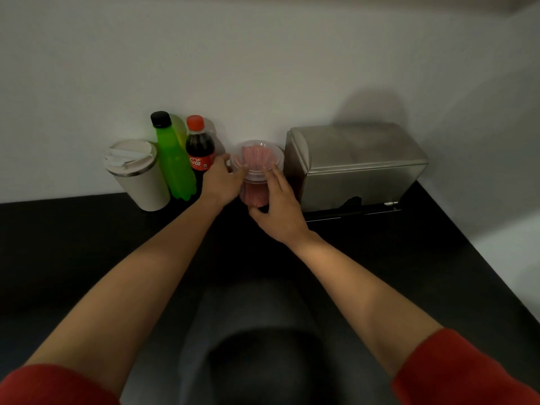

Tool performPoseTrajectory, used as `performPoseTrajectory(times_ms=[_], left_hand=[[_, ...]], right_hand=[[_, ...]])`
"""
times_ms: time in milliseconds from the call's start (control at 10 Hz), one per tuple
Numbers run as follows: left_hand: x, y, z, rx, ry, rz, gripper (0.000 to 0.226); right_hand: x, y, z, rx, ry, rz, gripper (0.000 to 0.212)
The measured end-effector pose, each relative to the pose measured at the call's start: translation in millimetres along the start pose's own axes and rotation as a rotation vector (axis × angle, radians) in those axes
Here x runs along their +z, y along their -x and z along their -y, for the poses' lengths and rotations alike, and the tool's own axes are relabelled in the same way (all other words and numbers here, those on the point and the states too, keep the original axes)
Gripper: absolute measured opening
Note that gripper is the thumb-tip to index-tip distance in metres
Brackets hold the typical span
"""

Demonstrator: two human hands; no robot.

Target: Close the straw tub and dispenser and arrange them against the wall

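Note:
A clear plastic straw tub (pixel 257 159) full of pink straws stands on the black counter close to the wall, with its clear lid on top. My left hand (pixel 222 182) holds the tub's left side, fingers wrapped around it. Against the tub's right front rests my right hand (pixel 277 209), fingers spread up to the lid's rim and thumb low at the base. Right of the tub, the steel dispenser (pixel 353 165) sits against the wall with its curved lid down.
Left of the tub stand a cola bottle (pixel 200 153), a green drink bottle (pixel 172 159) and a white lidded cup (pixel 137 173), all near the wall. The black counter (pixel 87 244) ends at an angled right edge.

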State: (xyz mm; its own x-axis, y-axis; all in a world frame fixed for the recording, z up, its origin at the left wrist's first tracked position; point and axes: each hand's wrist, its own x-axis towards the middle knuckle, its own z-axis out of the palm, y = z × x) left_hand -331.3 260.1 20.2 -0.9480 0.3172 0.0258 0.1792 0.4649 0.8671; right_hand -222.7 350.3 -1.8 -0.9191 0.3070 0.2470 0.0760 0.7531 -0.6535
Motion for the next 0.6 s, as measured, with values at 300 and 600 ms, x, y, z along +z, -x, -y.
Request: performPoseTrajectory(times_ms=[300,600], left_hand=[[-3,13,0,0.004,-0.01,-0.042,0.058],[-14,59,-5,0.146,0.056,-0.155,0.044]], right_hand=[[-8,4,6,-0.003,0.048,0.025,0.083],[-26,29,15,-0.006,0.019,-0.006,0.064]])
